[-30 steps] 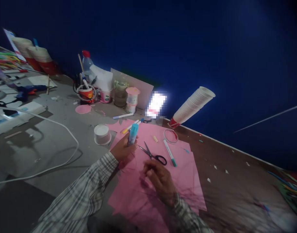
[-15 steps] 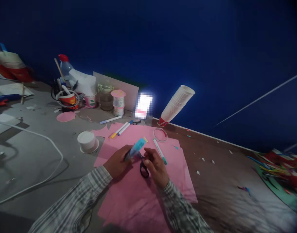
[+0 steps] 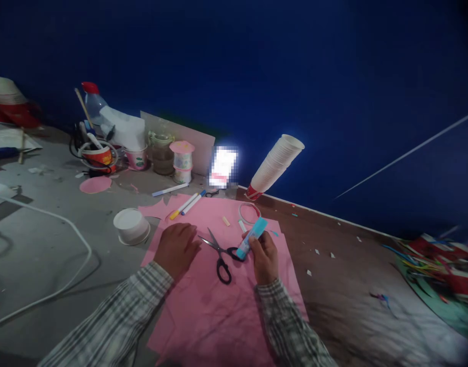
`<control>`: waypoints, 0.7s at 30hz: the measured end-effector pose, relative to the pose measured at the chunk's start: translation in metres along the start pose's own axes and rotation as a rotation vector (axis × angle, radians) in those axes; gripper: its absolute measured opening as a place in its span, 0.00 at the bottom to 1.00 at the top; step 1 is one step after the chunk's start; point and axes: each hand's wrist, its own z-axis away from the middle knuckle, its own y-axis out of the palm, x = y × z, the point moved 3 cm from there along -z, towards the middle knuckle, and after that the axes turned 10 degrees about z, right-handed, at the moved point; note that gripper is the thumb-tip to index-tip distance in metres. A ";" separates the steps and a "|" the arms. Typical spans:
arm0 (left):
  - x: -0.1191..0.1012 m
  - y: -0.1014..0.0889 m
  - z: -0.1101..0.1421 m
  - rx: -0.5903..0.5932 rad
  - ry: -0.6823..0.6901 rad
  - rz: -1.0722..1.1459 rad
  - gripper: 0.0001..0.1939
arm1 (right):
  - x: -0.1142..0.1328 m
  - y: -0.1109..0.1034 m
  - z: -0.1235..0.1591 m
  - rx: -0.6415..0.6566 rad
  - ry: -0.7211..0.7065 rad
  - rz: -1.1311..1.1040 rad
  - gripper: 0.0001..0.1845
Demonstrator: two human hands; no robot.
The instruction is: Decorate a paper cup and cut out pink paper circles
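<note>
My right hand (image 3: 265, 257) grips a light-blue glue stick (image 3: 252, 238), tilted with its upper end to the right. A pair of black-handled scissors (image 3: 219, 250) lies with blades spread on the pink paper (image 3: 207, 311), between my hands; the glue stick overlaps one handle loop in view. My left hand (image 3: 177, 250) rests palm down at the paper's left side, fingers stretched and holding nothing visible, near the blade tips. A white marker (image 3: 242, 226) is mostly hidden behind the glue stick and right hand. Left of my left hand stands a white cup-like piece (image 3: 131, 227).
Behind the paper are markers (image 3: 188, 204), a ring (image 3: 249, 213), and a leaning stack of paper cups (image 3: 275, 165). A bright pixelated patch (image 3: 223, 166) stands by the wall. A white cable (image 3: 79, 265) curves at left. Colourful scraps (image 3: 436, 265) lie far right.
The glue stick has passed from my left hand to my right hand and moved rightward. The scissors, earlier at my right hand, now lie spread on the paper. My left hand has lowered.
</note>
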 end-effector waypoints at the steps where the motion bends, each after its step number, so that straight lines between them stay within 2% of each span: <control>1: 0.002 -0.001 -0.001 0.001 -0.008 -0.044 0.17 | -0.001 -0.003 -0.003 -0.030 -0.005 0.061 0.15; 6: 0.003 -0.006 0.000 0.056 -0.045 -0.157 0.14 | -0.002 -0.012 -0.011 -0.063 -0.040 0.254 0.15; 13: 0.006 -0.004 0.003 0.104 -0.109 -0.214 0.21 | -0.018 -0.013 -0.019 -0.058 -0.117 0.562 0.14; 21: 0.013 -0.004 -0.004 0.131 -0.159 -0.162 0.08 | -0.019 -0.012 -0.020 -0.108 -0.228 0.775 0.17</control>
